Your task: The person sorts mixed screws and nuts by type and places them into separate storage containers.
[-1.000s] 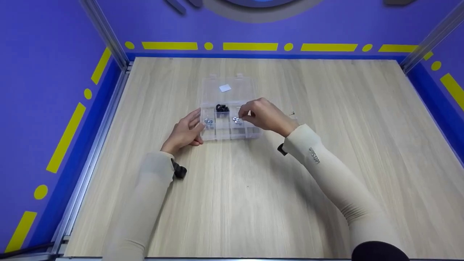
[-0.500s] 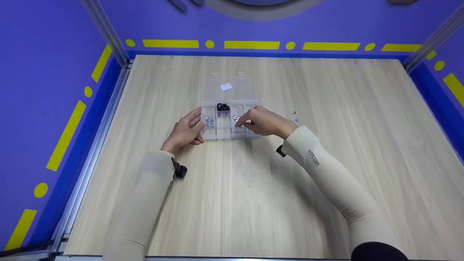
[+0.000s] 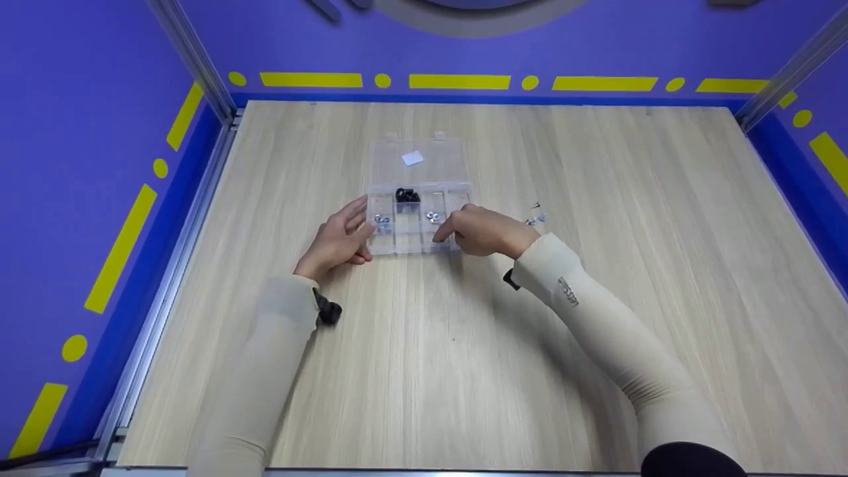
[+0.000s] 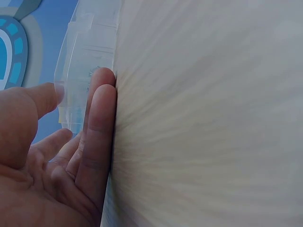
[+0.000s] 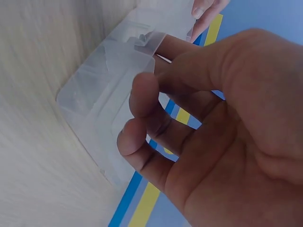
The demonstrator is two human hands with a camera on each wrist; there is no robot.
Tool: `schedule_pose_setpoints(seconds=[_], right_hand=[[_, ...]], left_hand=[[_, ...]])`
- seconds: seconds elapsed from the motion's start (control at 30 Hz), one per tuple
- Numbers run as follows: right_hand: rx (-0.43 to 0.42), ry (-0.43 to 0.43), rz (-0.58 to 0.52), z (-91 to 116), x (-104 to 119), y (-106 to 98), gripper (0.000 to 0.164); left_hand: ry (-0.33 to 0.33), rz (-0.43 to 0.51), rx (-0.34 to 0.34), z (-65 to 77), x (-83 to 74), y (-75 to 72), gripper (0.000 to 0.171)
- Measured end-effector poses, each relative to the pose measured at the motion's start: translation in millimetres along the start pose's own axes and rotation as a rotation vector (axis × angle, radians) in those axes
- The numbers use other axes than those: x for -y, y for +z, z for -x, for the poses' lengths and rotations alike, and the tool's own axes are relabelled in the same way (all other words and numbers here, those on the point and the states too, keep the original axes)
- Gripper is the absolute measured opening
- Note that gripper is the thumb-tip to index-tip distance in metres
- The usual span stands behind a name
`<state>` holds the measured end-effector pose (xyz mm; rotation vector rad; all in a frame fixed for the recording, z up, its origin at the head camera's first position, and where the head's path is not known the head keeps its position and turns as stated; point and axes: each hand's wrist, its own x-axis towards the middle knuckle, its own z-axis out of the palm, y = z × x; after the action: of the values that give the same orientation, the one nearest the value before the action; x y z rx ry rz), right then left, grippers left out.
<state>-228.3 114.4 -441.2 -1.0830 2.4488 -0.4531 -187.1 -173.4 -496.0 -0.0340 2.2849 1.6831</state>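
A clear plastic compartment box (image 3: 407,244) lies on the table, its transparent lid (image 3: 384,162) folded back. My left hand (image 3: 336,244) holds its left side; in the left wrist view, the thumb lies on the edge and the fingers run along the table side. My right hand (image 3: 487,230) reaches into a front compartment with the index finger pointing down. In the right wrist view, the other fingers (image 5: 144,94) are loosely bent, and the index fingertip is hidden behind clear plastic. Metal nuts (image 3: 433,216) sit just behind that fingertip; more small metal parts (image 3: 382,220) lie at left.
Black parts (image 3: 407,196) fill a back compartment. A white paper square (image 3: 412,158) is on the lid. Small screws and metal bits (image 3: 536,217) lie loose on the wooden table (image 3: 464,371), right of the box. Blue walls (image 3: 477,46) border the table behind and at the sides.
My right hand has come down from above the nuts and moved toward the front of the box, its index finger straightening. The left hand stays in place.
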Motion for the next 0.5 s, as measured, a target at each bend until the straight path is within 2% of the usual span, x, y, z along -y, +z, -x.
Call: schedule_pose_setpoints(seconds=[0.23, 0.5], right_hand=[[-0.01, -0.01, 0.084, 0.4, 3.6, 2.5, 0.05], [-0.003, 0.038, 0.095, 1.9, 7.1, 2.3, 0.051]], left_hand=[[0.007, 0.018, 0.015, -0.3, 1.1, -0.8, 0.066], [0.007, 0.007, 0.001, -0.5, 0.2, -0.1, 0.065]])
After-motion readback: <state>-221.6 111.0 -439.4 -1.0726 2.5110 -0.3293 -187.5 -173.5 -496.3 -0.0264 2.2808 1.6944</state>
